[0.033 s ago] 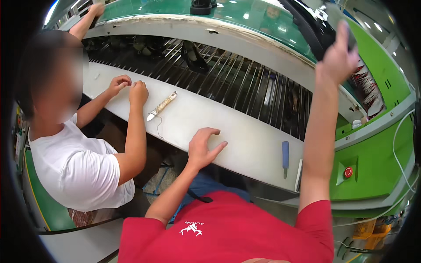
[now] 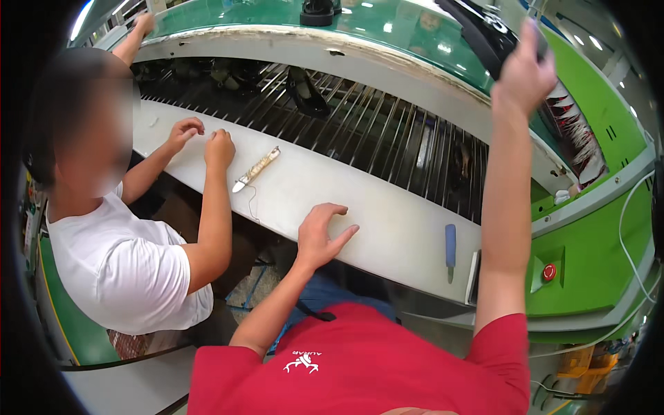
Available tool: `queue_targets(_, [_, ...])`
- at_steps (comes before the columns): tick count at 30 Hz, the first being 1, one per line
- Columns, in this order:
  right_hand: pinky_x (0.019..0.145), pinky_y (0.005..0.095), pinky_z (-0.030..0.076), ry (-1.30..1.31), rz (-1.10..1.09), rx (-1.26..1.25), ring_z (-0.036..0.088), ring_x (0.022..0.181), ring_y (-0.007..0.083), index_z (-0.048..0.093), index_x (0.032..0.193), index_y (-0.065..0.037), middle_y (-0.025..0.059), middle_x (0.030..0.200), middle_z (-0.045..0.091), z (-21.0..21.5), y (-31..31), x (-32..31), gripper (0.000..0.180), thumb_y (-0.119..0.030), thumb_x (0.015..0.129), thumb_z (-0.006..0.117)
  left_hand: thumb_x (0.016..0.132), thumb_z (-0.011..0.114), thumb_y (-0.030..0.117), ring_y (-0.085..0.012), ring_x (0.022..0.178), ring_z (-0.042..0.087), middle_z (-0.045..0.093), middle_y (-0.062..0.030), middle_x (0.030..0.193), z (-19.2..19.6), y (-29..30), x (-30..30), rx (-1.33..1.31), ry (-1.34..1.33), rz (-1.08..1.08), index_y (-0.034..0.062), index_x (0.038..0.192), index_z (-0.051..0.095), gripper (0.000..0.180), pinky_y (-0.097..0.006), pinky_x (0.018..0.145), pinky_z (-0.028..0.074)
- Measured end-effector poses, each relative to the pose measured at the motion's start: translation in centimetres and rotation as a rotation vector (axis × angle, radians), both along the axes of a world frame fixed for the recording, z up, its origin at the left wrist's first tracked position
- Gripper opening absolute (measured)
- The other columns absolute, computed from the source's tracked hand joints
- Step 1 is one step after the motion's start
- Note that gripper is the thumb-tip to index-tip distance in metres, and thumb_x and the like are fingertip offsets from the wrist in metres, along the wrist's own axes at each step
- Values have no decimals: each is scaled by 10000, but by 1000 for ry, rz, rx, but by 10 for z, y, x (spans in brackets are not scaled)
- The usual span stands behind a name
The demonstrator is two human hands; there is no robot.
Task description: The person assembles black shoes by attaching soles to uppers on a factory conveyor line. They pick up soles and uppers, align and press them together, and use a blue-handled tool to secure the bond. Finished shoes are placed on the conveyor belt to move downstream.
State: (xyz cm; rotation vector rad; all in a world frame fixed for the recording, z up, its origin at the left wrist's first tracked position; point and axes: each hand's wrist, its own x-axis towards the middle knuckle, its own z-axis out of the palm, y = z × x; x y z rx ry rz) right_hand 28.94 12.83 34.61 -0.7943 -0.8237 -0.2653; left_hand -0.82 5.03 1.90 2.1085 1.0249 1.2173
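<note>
My right arm reaches up to the far right, and my right hand [image 2: 523, 77] grips a black shoe [image 2: 477, 33] by one end. The shoe is held over the edge of the green belt and is partly cut off at the top of the view. Bare and empty, my left hand [image 2: 321, 237] hovers at or rests on the near edge of the white worktop [image 2: 373, 207], thumb and fingers apart. To its right on the worktop lies a blue-handled knife [image 2: 450, 250]. A wrapped knife-like tool [image 2: 256, 169] with a thread lies to its left.
A co-worker in a white shirt [image 2: 131, 277] sits at the left, both hands over the worktop. Behind the worktop runs a rack of metal rollers [image 2: 408, 138] with black shoes [image 2: 304, 97]. A green machine panel [image 2: 581, 277] with a red button [image 2: 548, 272] stands at right.
My right hand and the shoe have shifted slightly up and to the left. My left hand stays where it was.
</note>
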Motion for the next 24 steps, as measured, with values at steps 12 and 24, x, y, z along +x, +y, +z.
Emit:
queue_targets(12, [1033,305,524,-313,223,-409,697,1147,159,734,1329,-4,77,1281,741,-22,48,12,411,-291,1036,744,814,880,182,-350,1110,702,747,-132,1085,-9,2,2,126,17,-55,57,1041,741,295,-444,950,565])
queue_targets(24, [968,448,578,-534,-835,-1175,751,1132,319,753,1298,-139,125,1226,793,-28,-41,247,528,-523,940,700,802,869,127,-306,1053,706,729,-74,1033,-1,-2,14,215,72,-47,73,934,738,194,-424,882,567])
